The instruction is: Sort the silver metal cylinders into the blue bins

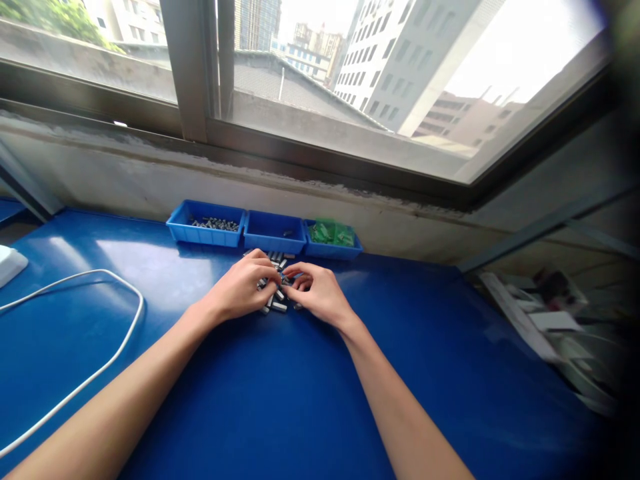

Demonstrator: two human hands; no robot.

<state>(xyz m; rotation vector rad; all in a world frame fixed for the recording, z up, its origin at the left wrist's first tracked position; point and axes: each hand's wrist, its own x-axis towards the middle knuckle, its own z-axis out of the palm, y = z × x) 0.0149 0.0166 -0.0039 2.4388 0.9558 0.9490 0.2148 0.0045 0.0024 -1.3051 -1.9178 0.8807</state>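
Note:
My left hand point(250, 283) and my right hand point(317, 290) meet over a small heap of short silver metal pieces point(279, 307) on the blue tabletop. Thumb and fingers of each hand are pinched, tips almost touching those of the other. A small metal part point(284, 277) shows between the fingertips, mostly covered, so its exact kind is unclear. Loose pieces lie under and around both hands, some hidden by them.
Behind the heap stand three blue bins: the left bin point(205, 235) with many small metal fasteners, the middle bin point(273, 241) with a few dark bits, the right bin point(333, 252) with green packets point(325, 232). A white cable point(135, 320) curves across the left. Window and wall rise behind.

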